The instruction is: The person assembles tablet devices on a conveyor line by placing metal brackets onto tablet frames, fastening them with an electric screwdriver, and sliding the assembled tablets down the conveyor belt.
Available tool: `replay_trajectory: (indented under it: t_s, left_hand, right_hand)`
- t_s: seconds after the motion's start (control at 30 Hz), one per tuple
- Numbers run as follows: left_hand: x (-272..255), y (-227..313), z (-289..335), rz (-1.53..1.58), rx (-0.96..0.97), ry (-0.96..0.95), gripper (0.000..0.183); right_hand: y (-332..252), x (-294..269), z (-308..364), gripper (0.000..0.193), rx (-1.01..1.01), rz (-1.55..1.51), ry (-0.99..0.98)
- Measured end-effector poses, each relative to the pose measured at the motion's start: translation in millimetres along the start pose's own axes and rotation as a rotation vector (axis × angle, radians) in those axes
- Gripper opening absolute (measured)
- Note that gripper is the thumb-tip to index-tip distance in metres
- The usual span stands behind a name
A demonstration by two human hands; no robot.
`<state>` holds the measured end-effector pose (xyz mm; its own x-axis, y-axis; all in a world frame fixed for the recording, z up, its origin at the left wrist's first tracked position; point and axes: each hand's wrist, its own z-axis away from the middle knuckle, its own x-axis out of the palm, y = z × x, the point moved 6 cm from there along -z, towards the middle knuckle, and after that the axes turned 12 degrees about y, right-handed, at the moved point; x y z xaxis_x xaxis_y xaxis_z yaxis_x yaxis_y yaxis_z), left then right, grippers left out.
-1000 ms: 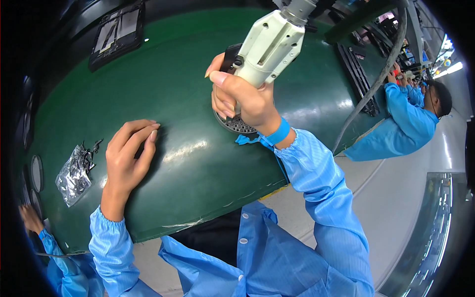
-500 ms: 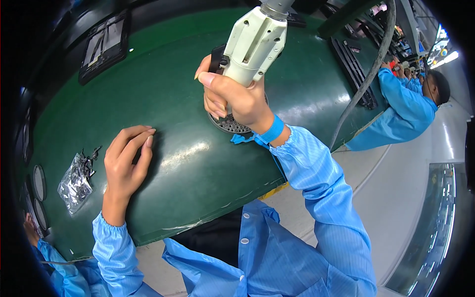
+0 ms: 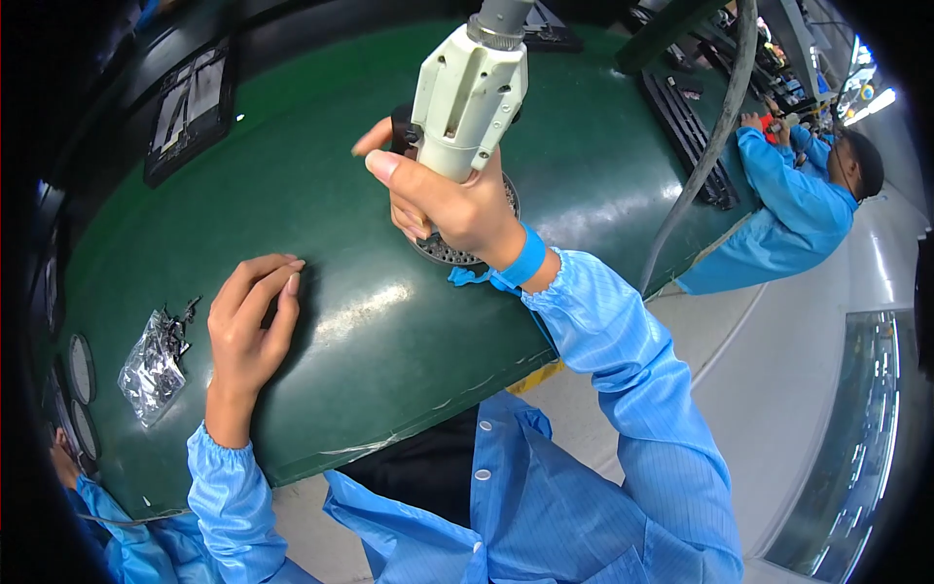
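Observation:
My right hand [image 3: 446, 206], with a blue wrist strap [image 3: 527, 257] around its wrist, grips a pale electric screwdriver [image 3: 457, 102] over the green table. Its thumb lies along the near side of the body, and the index finger sticks out past the tool's black part. The screwdriver's tip is hidden. Beneath this hand lies a round grey disc [image 3: 449, 255] full of small holes, partly covered. My left hand [image 3: 251, 321] rests at the table's left with bent fingers, thumb tip close against the fingertips. Whether anything small sits between them cannot be seen.
A clear plastic bag of small dark parts [image 3: 156, 370] lies left of my left hand. At the far left stands a black frame [image 3: 192, 109]; long black pieces [image 3: 689, 141] lie far right, near a hanging grey cable [image 3: 702, 165]. A co-worker [image 3: 793, 214] in blue works at the right.
My right hand and the screwdriver have shifted slightly left and down in the picture. The whole view has also moved a little. My left hand keeps its pose.

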<state>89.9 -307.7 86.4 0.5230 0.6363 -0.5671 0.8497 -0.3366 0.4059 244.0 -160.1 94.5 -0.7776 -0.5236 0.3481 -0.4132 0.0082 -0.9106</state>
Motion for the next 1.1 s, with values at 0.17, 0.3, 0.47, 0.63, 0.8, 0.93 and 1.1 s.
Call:
replay_trajectory:
  t_s: [0.17, 0.3, 0.47, 0.63, 0.8, 0.93, 1.1]
  left_hand:
    - [-2, -1, 2, 0.032, -0.004, 0.03, 0.009]
    - [-5, -4, 2, 0.045, 0.02, 0.052, 0.009]
    - [-15, -9, 2, 0.041, 0.036, 0.085, 0.009]
    - [-34, -9, 0, 0.028, 0.006, 0.145, 0.006]
    - [-44, -27, 5, 0.076, -0.26, 0.378, 0.006]
    - [-49, -20, 3, 0.114, -0.31, 0.408, 0.007]
    - [-52, -14, -4, 0.124, -0.309, 0.4, 0.006]
  right_hand:
    - [-11, 1, 1, 0.035, -0.012, 0.037, 0.013]
    - [-20, -3, -3, 0.03, -0.06, 0.046, 0.038]
    - [-26, -1, -11, 0.019, -0.112, -0.004, 0.125]
    - [-27, 39, -18, 0.014, -0.085, -0.05, 0.107]
    - [-19, 93, -13, 0.013, -0.049, -0.038, -0.027]
    - [-21, 113, -9, 0.014, 0.001, -0.073, -0.075]
    - [-23, 98, -15, 0.015, -0.017, -0.064, -0.01]
